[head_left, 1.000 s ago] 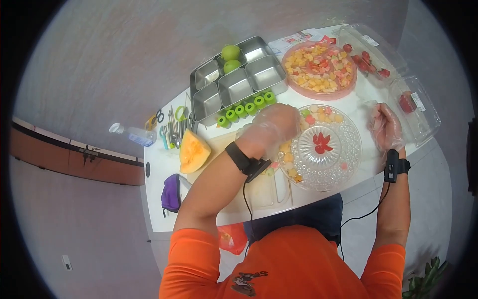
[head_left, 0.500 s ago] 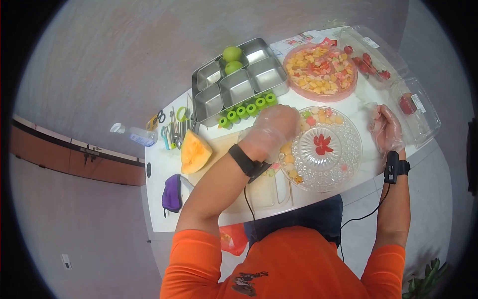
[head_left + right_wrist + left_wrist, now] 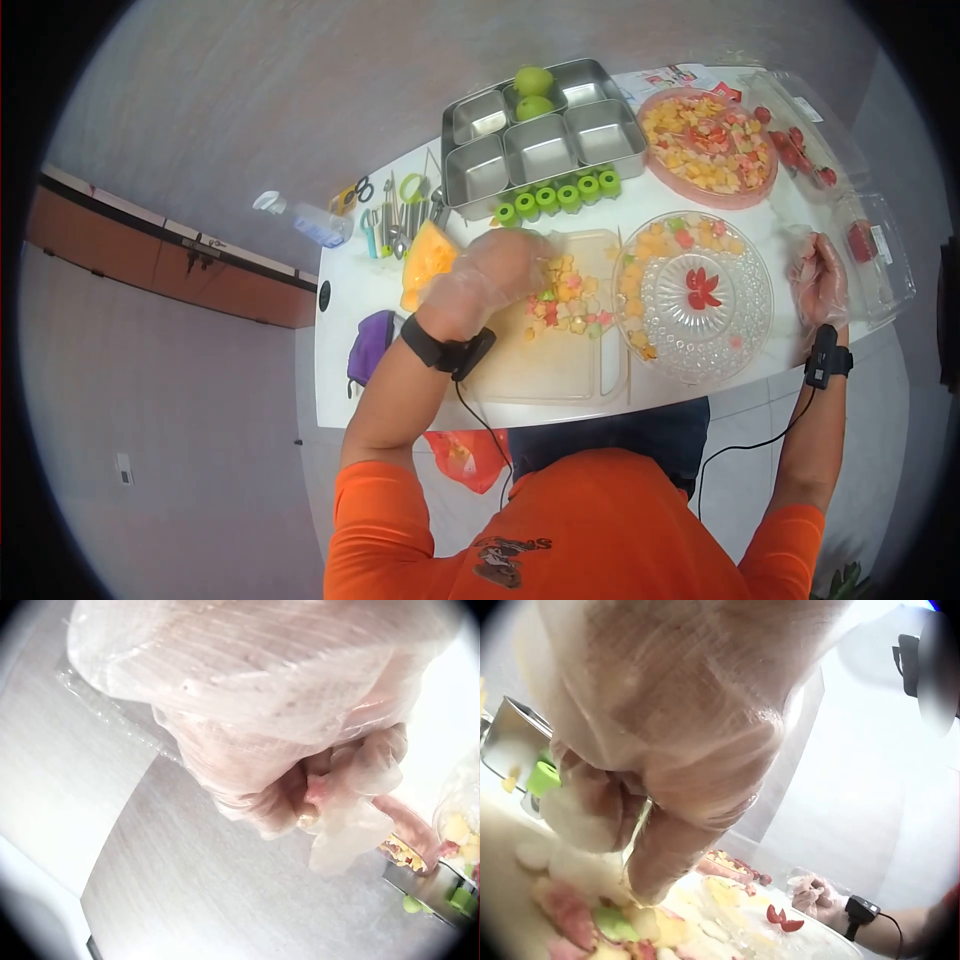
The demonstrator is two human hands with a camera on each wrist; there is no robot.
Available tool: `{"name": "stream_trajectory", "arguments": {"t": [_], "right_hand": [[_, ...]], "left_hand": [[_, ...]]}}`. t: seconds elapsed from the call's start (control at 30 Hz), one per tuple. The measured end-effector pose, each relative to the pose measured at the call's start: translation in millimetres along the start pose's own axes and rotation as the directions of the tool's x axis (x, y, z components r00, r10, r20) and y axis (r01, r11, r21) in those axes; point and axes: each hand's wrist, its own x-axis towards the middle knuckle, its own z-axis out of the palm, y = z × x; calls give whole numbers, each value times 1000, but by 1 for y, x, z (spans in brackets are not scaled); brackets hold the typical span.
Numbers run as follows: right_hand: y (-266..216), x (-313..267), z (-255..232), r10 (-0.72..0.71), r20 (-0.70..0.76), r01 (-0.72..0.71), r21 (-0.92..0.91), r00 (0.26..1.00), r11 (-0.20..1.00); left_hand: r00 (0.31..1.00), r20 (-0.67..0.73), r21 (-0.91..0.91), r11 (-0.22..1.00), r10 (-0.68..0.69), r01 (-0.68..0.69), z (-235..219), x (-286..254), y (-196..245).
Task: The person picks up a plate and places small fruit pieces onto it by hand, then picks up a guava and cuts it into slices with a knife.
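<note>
My left hand, in a clear plastic glove, is over the cream cutting board, beside a pile of small shaped fruit pieces. The left wrist view has its thumb and bent fingers pointing down at the pieces; I cannot tell whether they pinch one. To the right of the board sits a patterned glass plate with fruit pieces along its left and upper rim and red fruit slices in the middle. My gloved right hand stays right of the plate, fingers curled round a pink fruit piece.
A steel tray with two green fruits stands behind green-topped cutters. A pink platter of fruit is back right, near plastic boxes of red fruit. At left are a melon wedge, tools and a purple pouch.
My left hand has moved left, from the glass plate's edge to the fruit pile on the board. The head view has shifted, while my right hand stays beside the plate.
</note>
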Motion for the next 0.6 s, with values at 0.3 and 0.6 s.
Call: {"name": "stream_trajectory", "arguments": {"t": [0.3, 0.6], "right_hand": [[-2, 0, 0, -36, 17, 37, -15, 999, 999], [-2, 1, 0, -26, 19, 27, -31, 999, 999]], "left_hand": [[974, 226, 146, 989, -18, -15, 10, 18, 43], [984, 129, 146, 979, 121, -140, 24, 6, 37]]}}
